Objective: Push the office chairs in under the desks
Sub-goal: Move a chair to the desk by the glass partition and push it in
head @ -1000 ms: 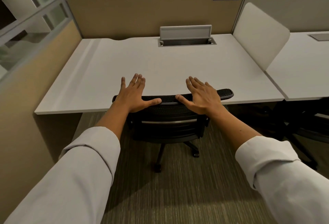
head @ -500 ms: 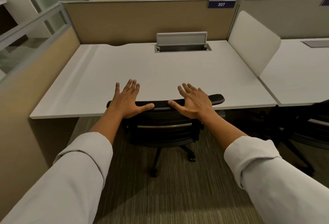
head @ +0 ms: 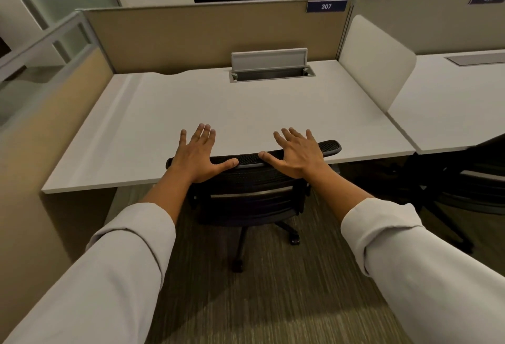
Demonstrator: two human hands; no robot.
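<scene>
A black mesh office chair [head: 251,196] stands at the front edge of a white desk [head: 153,125], its backrest top level with the desk edge and its seat hidden beneath. My left hand [head: 198,156] lies flat on the left part of the backrest's top rim, fingers spread, thumb along the rim. My right hand [head: 296,153] lies flat on the right part in the same way. Neither hand wraps around the rim. The chair's wheeled base [head: 293,238] shows on the carpet below.
Tan partition panels [head: 213,35] close the desk at the back and left. A raised grey cable flap [head: 269,60] sits at the desk's rear. A white divider [head: 374,59] separates a second desk [head: 451,103] on the right, with another dark chair [head: 464,179] under it.
The view has tilted up a little, so desk and chair sit lower in frame. Both hands stay flat on the backrest; the chair's place against the desk edge looks the same.
</scene>
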